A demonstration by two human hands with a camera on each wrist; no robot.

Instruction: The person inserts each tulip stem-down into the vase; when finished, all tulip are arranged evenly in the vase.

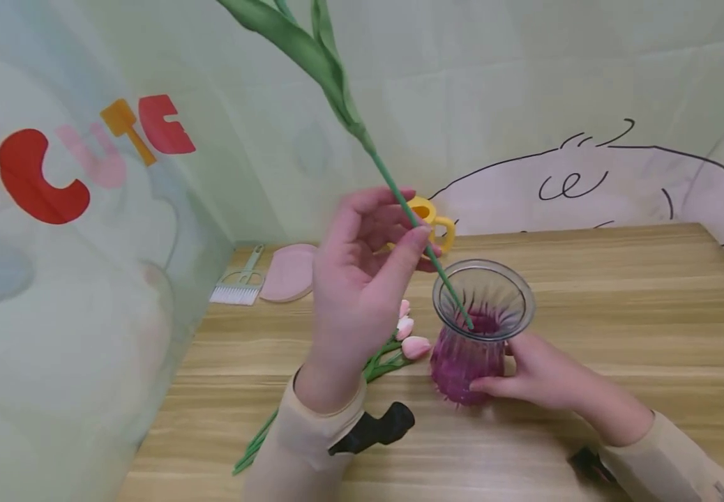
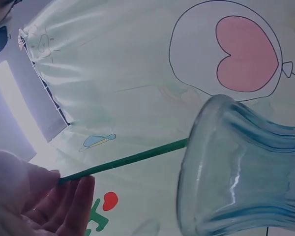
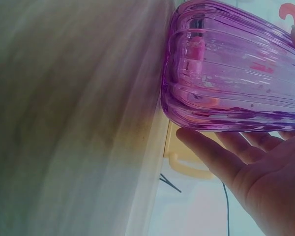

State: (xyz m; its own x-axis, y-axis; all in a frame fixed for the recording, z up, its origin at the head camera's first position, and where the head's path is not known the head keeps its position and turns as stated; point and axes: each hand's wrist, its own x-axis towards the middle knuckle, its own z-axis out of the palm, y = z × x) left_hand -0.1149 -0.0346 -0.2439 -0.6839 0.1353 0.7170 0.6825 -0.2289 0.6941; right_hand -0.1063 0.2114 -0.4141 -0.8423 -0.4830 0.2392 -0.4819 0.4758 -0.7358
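Observation:
My left hand (image 1: 368, 279) pinches the green stem of a tulip (image 1: 393, 185) between thumb and fingers. Long leaves rise to the top edge of the head view, and the bloom is out of frame. The stem's lower end shows at the mouth of a ribbed glass vase (image 1: 462, 362), clear above and purple toward the base. In the left wrist view the stem (image 2: 137, 157) reaches the vase rim (image 2: 187, 182). Low on the vase, my right hand (image 1: 544, 373) grips its side, thumb in front; its fingers (image 3: 211, 152) lie along the glass in the right wrist view.
Pink tulips (image 1: 415, 347) lie on the wooden table (image 1: 619, 300), partly hidden by the left forearm. A yellow watering can (image 1: 446, 233) stands behind the left hand. At the back left are a small brush (image 1: 236, 289) and a pink dustpan (image 1: 289, 272). Printed cloth hangs behind.

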